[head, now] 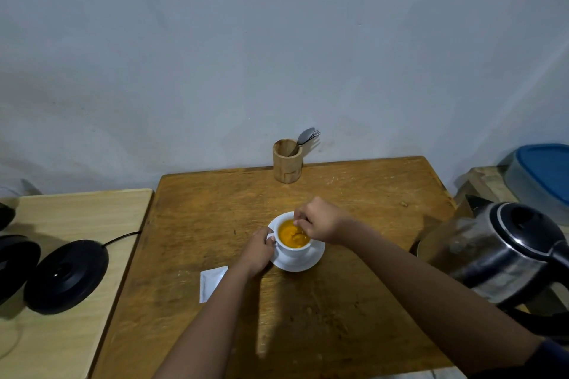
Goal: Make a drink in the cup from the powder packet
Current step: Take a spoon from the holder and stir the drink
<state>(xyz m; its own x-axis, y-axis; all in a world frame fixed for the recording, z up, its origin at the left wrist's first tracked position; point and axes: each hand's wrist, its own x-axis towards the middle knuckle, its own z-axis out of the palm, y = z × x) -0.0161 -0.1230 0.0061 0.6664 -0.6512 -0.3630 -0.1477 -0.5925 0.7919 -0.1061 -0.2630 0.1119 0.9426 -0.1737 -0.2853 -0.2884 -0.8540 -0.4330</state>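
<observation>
A white cup (294, 251) stands on a white saucer (311, 261) in the middle of the brown wooden table (354, 301). Orange liquid (288, 235) fills the cup. My left hand (258, 251) grips the cup's handle on its left side. My right hand (320, 220) hovers over the cup's right rim, its fingers pinched on a spoon (298, 236) whose bowl is dipped in the liquid. The white powder packet (211, 281) lies flat on the table, left of my left forearm, partly hidden by it.
A steel and black kettle (505, 255) sits at the table's right edge. A wooden holder (287, 160) with cutlery stands at the back by the wall. A lighter side table at left carries the black kettle base (66, 275) and its cord. A blue-lidded container (542, 175) is at far right.
</observation>
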